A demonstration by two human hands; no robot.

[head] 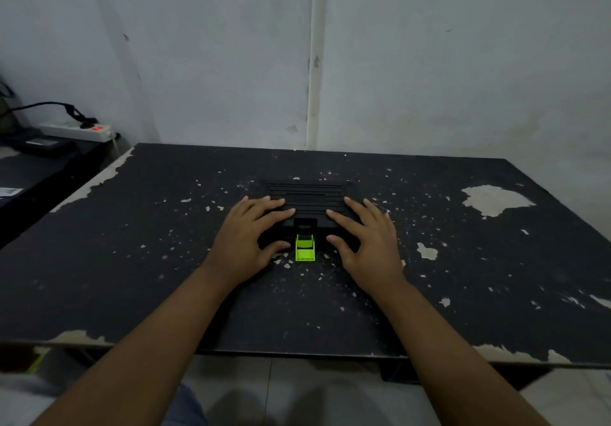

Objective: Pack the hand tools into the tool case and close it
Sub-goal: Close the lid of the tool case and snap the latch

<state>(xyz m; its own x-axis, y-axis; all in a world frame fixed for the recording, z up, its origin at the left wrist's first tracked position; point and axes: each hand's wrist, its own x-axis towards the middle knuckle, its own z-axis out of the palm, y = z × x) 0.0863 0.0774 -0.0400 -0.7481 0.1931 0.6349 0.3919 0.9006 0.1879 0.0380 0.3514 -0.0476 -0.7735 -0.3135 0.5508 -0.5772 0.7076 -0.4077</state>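
A black ribbed tool case [309, 195] lies flat with its lid down in the middle of the dark table [132, 260]. Its bright green latch [305, 249] sticks out flat from the near edge, unfastened. My left hand [249, 237] rests on the case's left near corner, fingers spread on the lid and thumb at the front edge. On the right near corner my right hand [365, 238] does the same. No loose hand tools are visible; the inside of the case is hidden.
The table top is worn, with pale chipped patches such as a large one [492, 199] at the right. A white power strip [77, 131] with a black cable sits on a lower black surface at the far left. A grey wall stands right behind the table.
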